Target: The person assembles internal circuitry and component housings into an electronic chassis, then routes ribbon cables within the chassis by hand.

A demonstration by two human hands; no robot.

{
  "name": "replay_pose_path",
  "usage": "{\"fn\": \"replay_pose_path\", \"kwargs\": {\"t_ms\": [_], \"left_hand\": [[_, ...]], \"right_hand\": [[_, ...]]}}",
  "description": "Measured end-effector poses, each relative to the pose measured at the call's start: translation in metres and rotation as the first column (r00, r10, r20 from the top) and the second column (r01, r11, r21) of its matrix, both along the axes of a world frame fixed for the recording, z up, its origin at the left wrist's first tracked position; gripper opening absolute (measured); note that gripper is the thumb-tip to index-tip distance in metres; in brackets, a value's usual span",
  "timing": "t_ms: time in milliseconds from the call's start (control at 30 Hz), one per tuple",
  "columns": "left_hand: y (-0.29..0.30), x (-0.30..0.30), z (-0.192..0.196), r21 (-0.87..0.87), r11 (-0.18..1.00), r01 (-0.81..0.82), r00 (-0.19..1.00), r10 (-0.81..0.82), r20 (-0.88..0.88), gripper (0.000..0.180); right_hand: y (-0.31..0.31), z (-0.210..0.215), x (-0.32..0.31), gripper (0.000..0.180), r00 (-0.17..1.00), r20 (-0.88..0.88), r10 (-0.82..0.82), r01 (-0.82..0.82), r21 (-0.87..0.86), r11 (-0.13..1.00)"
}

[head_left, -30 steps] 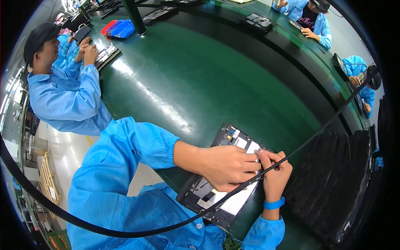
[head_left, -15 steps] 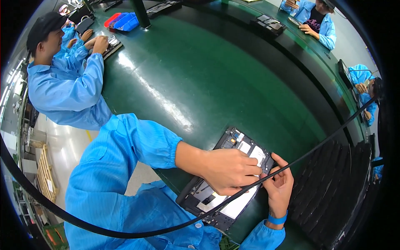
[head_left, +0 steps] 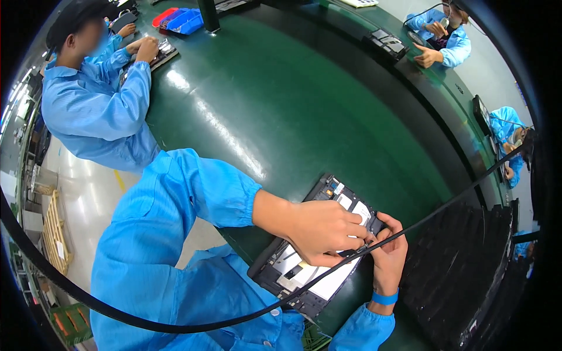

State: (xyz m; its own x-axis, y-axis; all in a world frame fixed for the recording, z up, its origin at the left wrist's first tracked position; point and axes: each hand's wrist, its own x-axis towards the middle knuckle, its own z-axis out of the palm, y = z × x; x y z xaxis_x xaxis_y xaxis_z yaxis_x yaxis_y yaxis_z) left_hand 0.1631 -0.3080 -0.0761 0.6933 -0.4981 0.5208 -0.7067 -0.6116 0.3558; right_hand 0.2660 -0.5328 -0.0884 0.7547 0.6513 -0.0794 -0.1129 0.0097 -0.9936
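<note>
An opened tablet (head_left: 333,286), black-framed with white and silver panels inside, lies slanted on the green table in front of me. My left hand (head_left: 325,229) reaches across it from the left, its fingers bent and pressed together near the tablet's right edge. Whatever they pinch is hidden. At that same edge, my right hand (head_left: 389,257), with a blue band at the wrist, has its fingers curled against the tablet's side. The fingertips of both hands nearly meet there. A dark cord crosses the view in front of my right fingers.
Along the right stands a dark stack of flat pieces (head_left: 451,263). A co-worker in blue (head_left: 96,105) handles a device at the far left, near blue (head_left: 186,22) and red (head_left: 164,17) bins. Another opened device (head_left: 386,44) lies across the table, before other workers.
Both hands stay at the tablet's right edge; the left has shifted slightly and its fingers have moved a little. The view has tilted a bit. Across the table, a worker's hands have moved.
</note>
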Motion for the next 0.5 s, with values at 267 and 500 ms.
{"fn": "replay_pose_path", "kwargs": {"t_ms": [267, 500], "left_hand": [[0.003, 0.0, 0.002, -0.066, 0.997, -0.031, 0.998, 0.027, -0.054, 0.033], [0.013, -0.005, 0.003, -0.135, 0.991, -0.015, 1.0, 0.014, -0.009, 0.037]], "right_hand": [[-0.004, 0.009, 0.002, 0.055, 0.998, -0.015, 0.058, -0.059, -0.041, 0.997], [0.003, 0.01, -0.003, 0.056, 1.0, 0.004, 0.025, -0.025, -0.064, 0.998]]}}
